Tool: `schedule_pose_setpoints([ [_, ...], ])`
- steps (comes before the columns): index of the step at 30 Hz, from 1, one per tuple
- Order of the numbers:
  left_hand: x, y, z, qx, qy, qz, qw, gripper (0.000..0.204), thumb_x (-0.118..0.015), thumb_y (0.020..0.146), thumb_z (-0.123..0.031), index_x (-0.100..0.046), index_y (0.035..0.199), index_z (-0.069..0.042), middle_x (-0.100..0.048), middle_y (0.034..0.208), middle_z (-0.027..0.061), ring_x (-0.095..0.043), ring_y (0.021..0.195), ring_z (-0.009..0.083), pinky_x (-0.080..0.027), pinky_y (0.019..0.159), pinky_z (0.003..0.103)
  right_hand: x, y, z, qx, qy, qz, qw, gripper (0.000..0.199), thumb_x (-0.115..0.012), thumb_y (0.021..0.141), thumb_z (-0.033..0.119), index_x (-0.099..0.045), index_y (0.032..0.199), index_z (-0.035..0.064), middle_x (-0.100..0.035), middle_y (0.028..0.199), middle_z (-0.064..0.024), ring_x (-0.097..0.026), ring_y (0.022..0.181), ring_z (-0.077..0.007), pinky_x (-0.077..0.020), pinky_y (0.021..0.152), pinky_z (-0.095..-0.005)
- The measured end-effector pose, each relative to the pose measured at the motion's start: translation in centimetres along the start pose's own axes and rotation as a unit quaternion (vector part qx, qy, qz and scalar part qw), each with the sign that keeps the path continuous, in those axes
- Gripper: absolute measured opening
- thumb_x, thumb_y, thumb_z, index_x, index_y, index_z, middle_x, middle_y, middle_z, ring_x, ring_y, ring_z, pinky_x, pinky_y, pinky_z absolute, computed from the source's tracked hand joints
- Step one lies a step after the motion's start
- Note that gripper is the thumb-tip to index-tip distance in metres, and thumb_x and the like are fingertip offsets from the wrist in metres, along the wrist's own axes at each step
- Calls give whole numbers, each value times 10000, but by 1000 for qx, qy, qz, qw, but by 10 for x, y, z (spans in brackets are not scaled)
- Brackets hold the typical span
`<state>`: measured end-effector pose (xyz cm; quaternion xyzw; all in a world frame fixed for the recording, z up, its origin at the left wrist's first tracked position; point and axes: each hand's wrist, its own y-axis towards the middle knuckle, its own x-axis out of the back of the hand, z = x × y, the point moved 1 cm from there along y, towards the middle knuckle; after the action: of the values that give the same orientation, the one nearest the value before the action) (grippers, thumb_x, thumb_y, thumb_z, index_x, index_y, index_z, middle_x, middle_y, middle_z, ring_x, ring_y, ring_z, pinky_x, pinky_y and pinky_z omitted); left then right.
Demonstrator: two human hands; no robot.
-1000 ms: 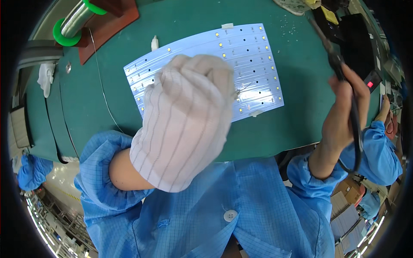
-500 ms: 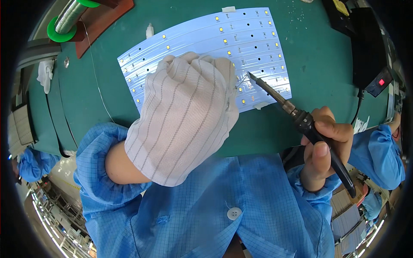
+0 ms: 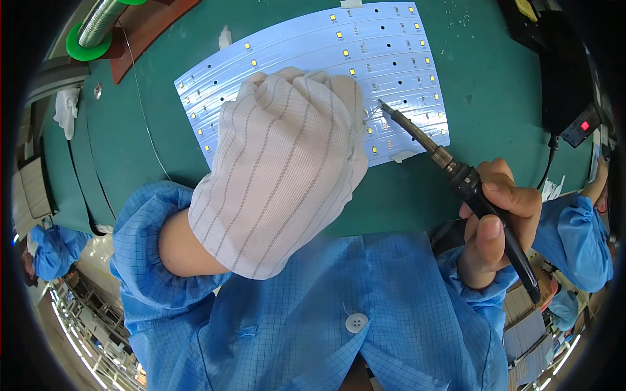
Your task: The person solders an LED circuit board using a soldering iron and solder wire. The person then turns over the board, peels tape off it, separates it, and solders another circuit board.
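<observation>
My left hand [image 3: 287, 173], in a white glove with dark stripes, is closed over the lower middle of a white LED circuit board [image 3: 297, 45]. Its fingertips are curled out of sight, so whatever they grip is hidden. The board carries rows of small yellow LEDs. My right hand [image 3: 499, 218], bare, grips the black handle of a soldering iron [image 3: 424, 139]. The iron's tip points up and left at the board's right part, just beside the gloved hand; whether it touches the surface I cannot tell.
A spool of solder wire [image 3: 99, 27] stands far left on a brown base, its thin wire trailing toward my left sleeve. A black box with a red-lit switch [image 3: 584, 125] sits at the right. White tape pieces [image 3: 403, 156] lie at the board's edges. Other people's blue sleeves [image 3: 574, 238] show at both sides.
The view has shifted slightly. Both hands keep their grips, and the iron's tip stays close to the same part of the board.
</observation>
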<state>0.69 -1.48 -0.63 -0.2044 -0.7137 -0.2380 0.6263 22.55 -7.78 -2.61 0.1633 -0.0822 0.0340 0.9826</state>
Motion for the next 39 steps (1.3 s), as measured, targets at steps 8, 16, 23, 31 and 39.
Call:
schedule_pose_setpoints([
  [8, -9, 1, -3, 33, -35, -9, 999, 244, -636, 715, -72, -522, 911, 16, -544, 835, 141, -533, 726, 307, -446, 683, 376, 2, 7, 3, -21, 1, -10, 1000, 315, -636, 839, 230, -500, 961, -26, -528, 683, -111, -479, 592, -134, -378, 533, -249],
  [16, -14, 2, -4, 36, -75, -44, 996, 210, -628, 709, -53, -500, 859, 21, -544, 836, 130, -521, 731, 305, -437, 667, 398, 3, 2, -1, 7, -6, 11, 1000, 304, -627, 844, 216, -495, 981, -21, -525, 671, -110, -479, 582, -138, -384, 528, -255],
  [23, -17, 3, -4, 24, -59, -55, 996, 202, -630, 694, -44, -504, 842, 9, -538, 822, 131, -515, 731, 303, -430, 665, 396, 0, -12, -1, 50, -18, 49, 997, 329, -607, 852, 136, -433, 1063, -47, -527, 621, -103, -488, 532, -149, -408, 477, -284],
  [31, -5, -1, -5, 38, -72, -28, 996, 173, -628, 681, -15, -526, 820, -5, -537, 812, 136, -519, 741, 307, -432, 664, 399, -27, -16, 9, 126, -91, 11, 988, 311, -676, 799, 124, -480, 942, -69, -515, 564, -114, -478, 423, -195, -365, 362, -291],
  [39, -9, -1, -6, 50, -79, -35, 995, 198, -637, 680, -26, -527, 843, 1, -542, 823, 137, -520, 746, 306, -437, 664, 396, -35, -13, 11, 185, -165, 17, 969, 319, -657, 792, 115, -484, 917, -122, -474, 539, -104, -419, 390, -161, -296, 314, -276],
])
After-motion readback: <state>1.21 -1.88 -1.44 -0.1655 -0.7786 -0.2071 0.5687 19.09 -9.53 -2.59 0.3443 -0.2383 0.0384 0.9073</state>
